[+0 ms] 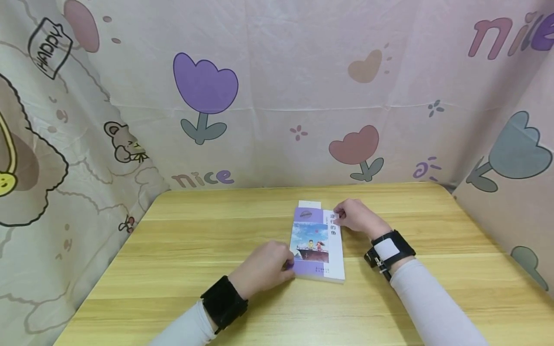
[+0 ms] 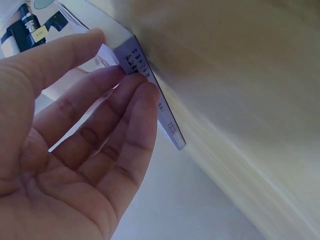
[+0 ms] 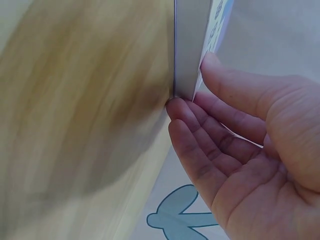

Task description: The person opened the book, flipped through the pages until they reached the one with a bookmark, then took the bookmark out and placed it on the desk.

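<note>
A paperback book [image 1: 310, 242] with a purple and white cover, showing two small figures on a ship, lies flat on the wooden table. Its lower left corner is between the thumb and fingers of my left hand [image 1: 266, 270]. In the left wrist view, that thumb is at the page edge and the fingertips touch the printed spine [image 2: 165, 117]. My right hand [image 1: 361, 217] holds the upper right part of the book. The right wrist view shows its thumb on the cover and its fingers curled at the corner of the page block [image 3: 190, 45].
A white slip [image 1: 309, 204] sticks out past the book's top edge. Wooden tabletop [image 1: 195, 240] surrounds the book. Patterned cloth [image 1: 277, 96] hangs behind the table and along both sides. Each wrist wears a black strap [image 1: 224, 303].
</note>
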Motion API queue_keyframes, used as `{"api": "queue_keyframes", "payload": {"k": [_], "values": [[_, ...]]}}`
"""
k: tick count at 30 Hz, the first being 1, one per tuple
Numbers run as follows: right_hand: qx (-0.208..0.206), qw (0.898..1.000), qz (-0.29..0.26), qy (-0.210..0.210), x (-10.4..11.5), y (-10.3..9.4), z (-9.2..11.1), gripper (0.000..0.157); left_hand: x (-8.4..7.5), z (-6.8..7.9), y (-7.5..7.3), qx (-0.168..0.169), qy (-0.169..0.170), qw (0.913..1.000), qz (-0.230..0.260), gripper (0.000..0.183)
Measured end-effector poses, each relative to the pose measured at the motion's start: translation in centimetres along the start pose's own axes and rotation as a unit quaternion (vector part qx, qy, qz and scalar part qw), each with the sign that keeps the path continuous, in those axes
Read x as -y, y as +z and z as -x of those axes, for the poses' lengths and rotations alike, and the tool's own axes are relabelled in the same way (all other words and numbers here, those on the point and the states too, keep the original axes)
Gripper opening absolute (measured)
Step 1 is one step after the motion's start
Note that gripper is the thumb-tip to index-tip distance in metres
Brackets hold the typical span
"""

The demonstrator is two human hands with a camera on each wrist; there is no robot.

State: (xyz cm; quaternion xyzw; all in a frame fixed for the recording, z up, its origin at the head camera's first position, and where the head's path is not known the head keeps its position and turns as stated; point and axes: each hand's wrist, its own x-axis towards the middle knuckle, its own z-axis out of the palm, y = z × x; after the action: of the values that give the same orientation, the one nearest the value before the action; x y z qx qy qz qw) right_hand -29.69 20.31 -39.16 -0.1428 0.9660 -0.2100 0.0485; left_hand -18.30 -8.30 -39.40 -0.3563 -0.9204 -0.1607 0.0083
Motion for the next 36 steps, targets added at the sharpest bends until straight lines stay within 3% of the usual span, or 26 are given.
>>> {"api": "queue_keyframes", "payload": {"k": [10, 19, 36], "values": [[0.010, 1.000, 0.002, -0.027, 0.9, 0.4, 0.3, 0.036, -0.8, 0.8, 0.0, 0.027, -0.006, 0.9995, 0.017, 0.020], [0.016, 0.999, -0.009, -0.043, 1.4, 0.7, 0.6, 0.031, -1.6, 1.3, 0.0, 0.037, 0.000, 0.9993, 0.001, 0.022], [0.018, 0.998, -0.033, -0.050, 1.7, 1.3, 1.9, 0.035, -2.8, 2.9, -0.3, 0.046, 0.011, 0.9989, -0.002, 0.021]]}}
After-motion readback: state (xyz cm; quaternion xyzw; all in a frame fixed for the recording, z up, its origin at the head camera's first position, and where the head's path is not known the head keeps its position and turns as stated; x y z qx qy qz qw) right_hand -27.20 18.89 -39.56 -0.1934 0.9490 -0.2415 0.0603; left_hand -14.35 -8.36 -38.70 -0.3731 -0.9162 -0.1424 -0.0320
